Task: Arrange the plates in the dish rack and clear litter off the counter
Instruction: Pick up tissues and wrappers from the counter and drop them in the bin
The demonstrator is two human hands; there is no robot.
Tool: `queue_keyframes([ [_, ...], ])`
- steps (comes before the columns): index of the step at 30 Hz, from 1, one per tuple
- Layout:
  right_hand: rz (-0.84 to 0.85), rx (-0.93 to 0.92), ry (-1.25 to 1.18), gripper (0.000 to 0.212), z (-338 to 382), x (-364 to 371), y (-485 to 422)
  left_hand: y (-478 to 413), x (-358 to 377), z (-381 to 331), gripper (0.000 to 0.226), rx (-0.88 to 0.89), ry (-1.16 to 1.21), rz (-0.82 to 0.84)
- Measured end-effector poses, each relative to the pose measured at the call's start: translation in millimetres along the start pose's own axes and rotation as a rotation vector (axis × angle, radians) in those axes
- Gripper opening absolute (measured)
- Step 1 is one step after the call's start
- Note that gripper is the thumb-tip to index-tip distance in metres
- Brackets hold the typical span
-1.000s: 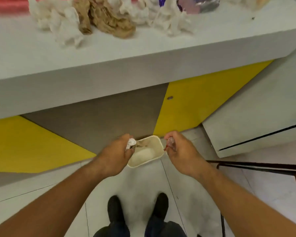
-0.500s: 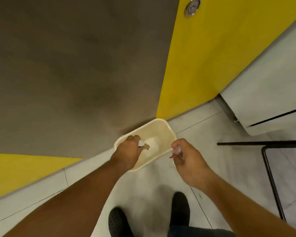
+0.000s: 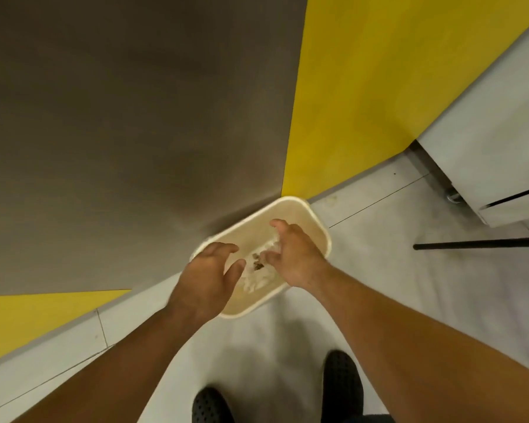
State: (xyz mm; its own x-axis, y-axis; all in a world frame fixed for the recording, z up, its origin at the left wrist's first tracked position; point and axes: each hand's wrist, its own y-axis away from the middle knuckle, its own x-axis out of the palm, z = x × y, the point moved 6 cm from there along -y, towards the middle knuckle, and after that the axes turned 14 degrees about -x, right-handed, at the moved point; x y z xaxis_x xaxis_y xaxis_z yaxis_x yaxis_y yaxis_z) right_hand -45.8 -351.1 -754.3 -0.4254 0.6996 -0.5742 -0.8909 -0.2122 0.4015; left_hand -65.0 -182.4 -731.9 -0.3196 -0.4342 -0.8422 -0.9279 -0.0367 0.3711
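Observation:
A cream rectangular waste bin stands on the floor against the counter front. Inside it lies crumpled white and brown litter. My left hand hovers over the bin's near left side with its fingers spread and nothing in them. My right hand is over the bin's middle, fingers loosely spread and empty. The counter top, the plates and the dish rack are out of view.
The counter front rises behind the bin, with a brown panel and yellow panels. A white cabinet on castors stands at the right. A black metal frame juts in from the right. My black shoes stand on pale floor tiles.
Both hands moved over the bin and opened, letting go of the white paper and the clear wrapper they held. The view has tilted down from the counter top to the floor.

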Motion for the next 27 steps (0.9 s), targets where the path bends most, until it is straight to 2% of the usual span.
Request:
queue_keyframes([
  [3, 0.088, 0.047, 0.064, 0.074, -5, 8, -1, 5, -18, -4, 0.035, -0.019, 0.003, -0.028],
  [5, 0.095, 0.030, 0.060, 0.075, 1, -1, 11, 9, -30, -11, 0.035, -0.049, -0.005, -0.014],
  [11, -0.151, -0.076, -0.031, 0.042, 57, -100, 74, 41, -104, -63, 0.032, -0.035, 0.040, -0.015],
  [14, -0.247, -0.153, -0.083, 0.024, 108, -160, 113, 72, -168, -110, 0.029, 0.042, 0.063, -0.057],
  [17, -0.323, -0.274, -0.108, 0.016, 176, -229, 154, 112, -247, -167, 0.031, 0.136, 0.097, -0.098],
  [23, -0.521, -0.480, -0.192, 0.015, 311, -370, 231, 193, -405, -270, 0.035, 0.367, 0.107, -0.201],
  [26, -0.563, -0.565, -0.220, 0.002, 363, -427, 256, 216, -472, -315, 0.033, 0.444, 0.097, -0.296],
  [27, -0.574, -0.594, -0.208, 0.007, 379, -443, 263, 221, -492, -327, 0.033, 0.457, 0.097, -0.331],
])
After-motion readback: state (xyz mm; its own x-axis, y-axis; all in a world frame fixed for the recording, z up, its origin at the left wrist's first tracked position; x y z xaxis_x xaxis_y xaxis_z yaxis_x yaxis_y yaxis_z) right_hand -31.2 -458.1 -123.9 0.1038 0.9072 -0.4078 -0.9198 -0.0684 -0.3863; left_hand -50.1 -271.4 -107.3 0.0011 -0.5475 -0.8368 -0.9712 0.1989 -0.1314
